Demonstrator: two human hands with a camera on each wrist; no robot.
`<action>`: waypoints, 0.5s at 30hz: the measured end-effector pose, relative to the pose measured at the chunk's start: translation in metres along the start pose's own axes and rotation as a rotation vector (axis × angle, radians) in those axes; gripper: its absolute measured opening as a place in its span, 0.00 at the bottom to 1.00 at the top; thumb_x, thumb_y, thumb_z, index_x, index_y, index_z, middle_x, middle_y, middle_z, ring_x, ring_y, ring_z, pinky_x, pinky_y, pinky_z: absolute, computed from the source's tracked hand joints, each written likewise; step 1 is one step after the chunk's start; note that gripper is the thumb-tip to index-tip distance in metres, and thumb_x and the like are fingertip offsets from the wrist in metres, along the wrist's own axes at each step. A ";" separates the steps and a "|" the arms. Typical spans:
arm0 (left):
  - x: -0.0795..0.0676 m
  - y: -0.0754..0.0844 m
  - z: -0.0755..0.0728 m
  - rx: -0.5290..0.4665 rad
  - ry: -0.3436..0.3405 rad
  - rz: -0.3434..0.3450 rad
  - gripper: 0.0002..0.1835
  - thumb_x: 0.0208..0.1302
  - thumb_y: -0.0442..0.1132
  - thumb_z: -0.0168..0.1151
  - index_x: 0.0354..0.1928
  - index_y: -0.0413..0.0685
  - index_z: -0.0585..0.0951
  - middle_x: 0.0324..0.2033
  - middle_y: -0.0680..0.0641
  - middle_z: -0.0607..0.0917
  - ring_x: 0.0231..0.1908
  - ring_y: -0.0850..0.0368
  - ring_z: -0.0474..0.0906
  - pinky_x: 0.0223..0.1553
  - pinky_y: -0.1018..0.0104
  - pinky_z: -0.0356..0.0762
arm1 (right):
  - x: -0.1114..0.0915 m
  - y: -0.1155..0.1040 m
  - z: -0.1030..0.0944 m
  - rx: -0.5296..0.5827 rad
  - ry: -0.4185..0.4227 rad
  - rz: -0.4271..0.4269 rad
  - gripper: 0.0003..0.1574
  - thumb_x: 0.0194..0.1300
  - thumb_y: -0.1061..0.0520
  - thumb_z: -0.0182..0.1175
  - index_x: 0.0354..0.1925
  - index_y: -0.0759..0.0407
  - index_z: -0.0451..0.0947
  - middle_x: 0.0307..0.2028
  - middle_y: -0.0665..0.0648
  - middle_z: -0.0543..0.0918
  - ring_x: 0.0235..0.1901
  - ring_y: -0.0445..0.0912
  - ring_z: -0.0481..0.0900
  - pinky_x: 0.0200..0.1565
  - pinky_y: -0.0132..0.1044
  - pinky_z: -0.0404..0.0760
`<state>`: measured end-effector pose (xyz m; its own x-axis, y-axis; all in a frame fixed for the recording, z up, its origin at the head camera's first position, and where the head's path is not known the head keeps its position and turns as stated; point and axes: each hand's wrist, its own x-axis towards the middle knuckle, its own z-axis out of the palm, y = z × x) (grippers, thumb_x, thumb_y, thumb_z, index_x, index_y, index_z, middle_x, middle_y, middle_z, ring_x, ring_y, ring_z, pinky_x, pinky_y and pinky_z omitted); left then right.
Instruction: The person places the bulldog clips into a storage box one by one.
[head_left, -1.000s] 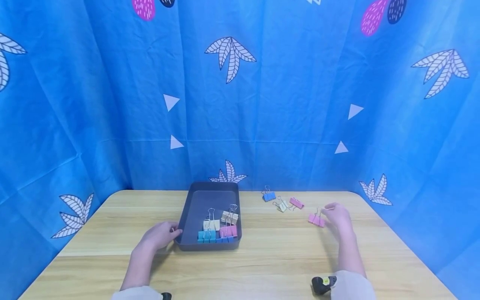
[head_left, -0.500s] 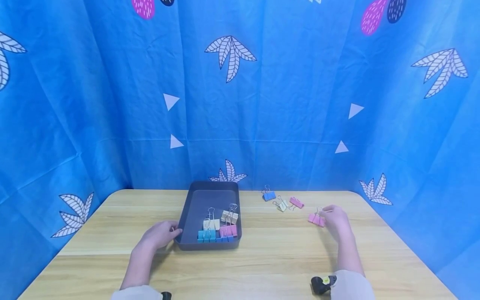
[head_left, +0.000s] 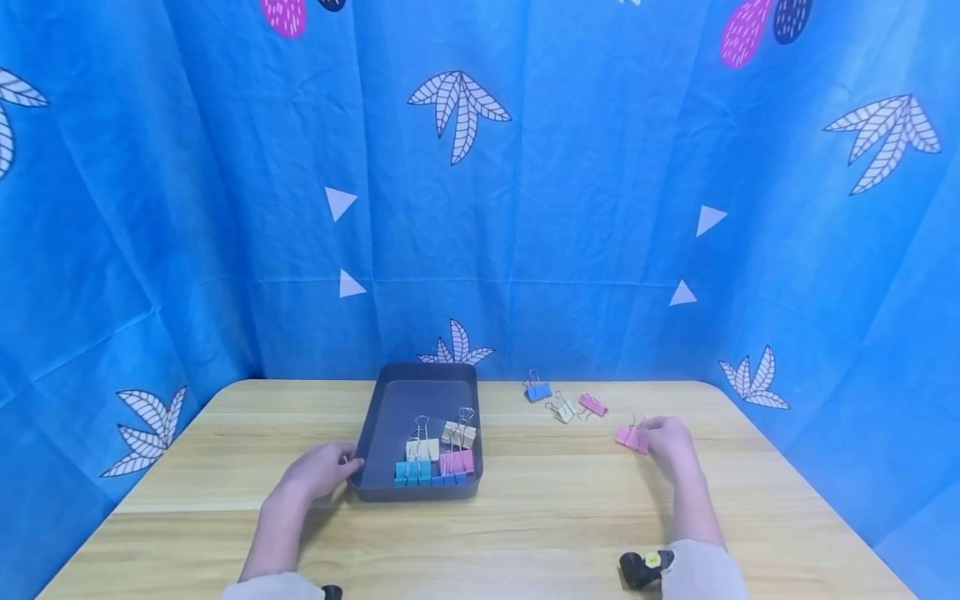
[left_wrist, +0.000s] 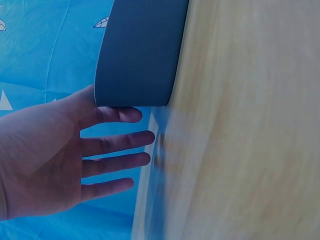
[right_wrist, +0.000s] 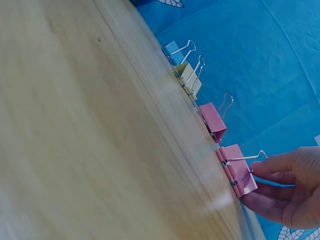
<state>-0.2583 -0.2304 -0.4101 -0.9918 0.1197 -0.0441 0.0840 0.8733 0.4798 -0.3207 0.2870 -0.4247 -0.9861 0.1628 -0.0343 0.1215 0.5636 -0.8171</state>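
Note:
In the head view, my right hand (head_left: 670,444) is at a pink binder clip (head_left: 630,439) on the right side of the table. The right wrist view shows thumb and fingertips pinching this clip (right_wrist: 239,172) by its end and wire handle, its base right at the tabletop. My left hand (head_left: 318,471) holds the left wall of a dark grey tray (head_left: 415,493); up close, the thumb is hidden behind the tray wall (left_wrist: 140,60) and the other fingers (left_wrist: 117,145) extend below it. Inside the tray's near right part stand teal, cream, pink and blue binder clips (head_left: 414,472).
Beyond the right hand lie a second pink binder clip (head_left: 593,405), a cream one (head_left: 564,409) and a blue one (head_left: 537,391). A blue patterned curtain (head_left: 570,208) hangs behind and on both sides of the wooden table (head_left: 547,533).
My right hand has drawn slightly left and down, its fingers closing onto the pink clip's handle. The left hand and the tray stay put.

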 end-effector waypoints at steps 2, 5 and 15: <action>0.000 0.000 0.000 0.000 0.001 0.001 0.18 0.64 0.42 0.55 0.50 0.37 0.78 0.34 0.47 0.81 0.36 0.52 0.76 0.42 0.46 0.71 | 0.001 0.001 0.001 0.006 0.005 0.000 0.21 0.60 0.65 0.54 0.49 0.78 0.69 0.51 0.77 0.69 0.51 0.67 0.65 0.49 0.55 0.68; 0.001 -0.001 0.001 0.004 0.005 0.010 0.17 0.64 0.42 0.55 0.50 0.37 0.78 0.34 0.47 0.81 0.36 0.51 0.76 0.42 0.46 0.71 | 0.001 0.002 0.001 0.004 0.010 0.001 0.20 0.60 0.66 0.53 0.49 0.78 0.70 0.50 0.77 0.70 0.50 0.67 0.66 0.49 0.54 0.69; 0.000 -0.001 0.000 0.002 0.005 0.009 0.18 0.64 0.42 0.55 0.51 0.37 0.77 0.35 0.46 0.81 0.36 0.51 0.76 0.43 0.46 0.71 | -0.001 0.002 0.002 0.003 0.010 0.002 0.19 0.61 0.65 0.52 0.48 0.77 0.70 0.45 0.73 0.73 0.43 0.60 0.71 0.42 0.48 0.73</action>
<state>-0.2583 -0.2312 -0.4110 -0.9915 0.1249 -0.0359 0.0926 0.8730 0.4788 -0.3195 0.2863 -0.4278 -0.9846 0.1723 -0.0304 0.1234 0.5605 -0.8189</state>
